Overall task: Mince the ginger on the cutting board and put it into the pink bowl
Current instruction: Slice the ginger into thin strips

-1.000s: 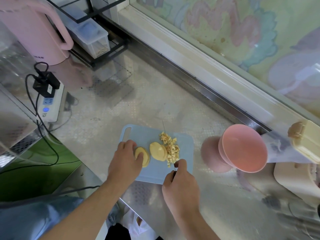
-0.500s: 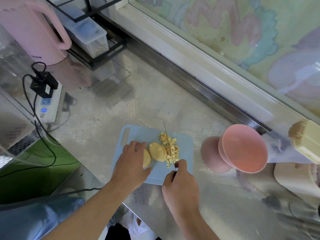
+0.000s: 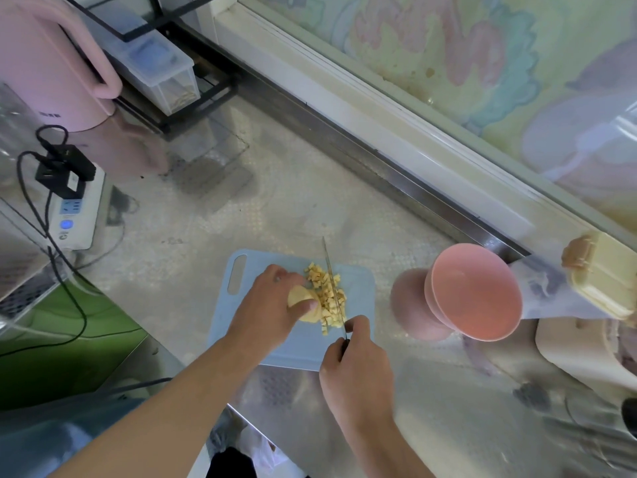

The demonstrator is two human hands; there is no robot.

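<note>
A light blue cutting board (image 3: 358, 288) lies on the counter in front of me. On it sit ginger slices (image 3: 303, 300) and a pile of small diced ginger (image 3: 327, 291). My left hand (image 3: 272, 305) holds the slices, fingers and thumb curled over them right beside the pile. My right hand (image 3: 355, 367) grips the handle of a thin knife (image 3: 331, 270), whose blade stands edge-down across the diced pile. The pink bowl (image 3: 475, 291) stands right of the board and looks empty.
A pink kettle (image 3: 51, 63) and a clear container on a black rack (image 3: 162, 74) stand at the back left. A white power strip (image 3: 74, 208) with black plugs lies at the left. A cream lidded box (image 3: 606, 281) sits right of the bowl.
My left hand slid right along the board, bringing the ginger slices up against the diced pile. The knife stayed over the pile, shifting only slightly.
</note>
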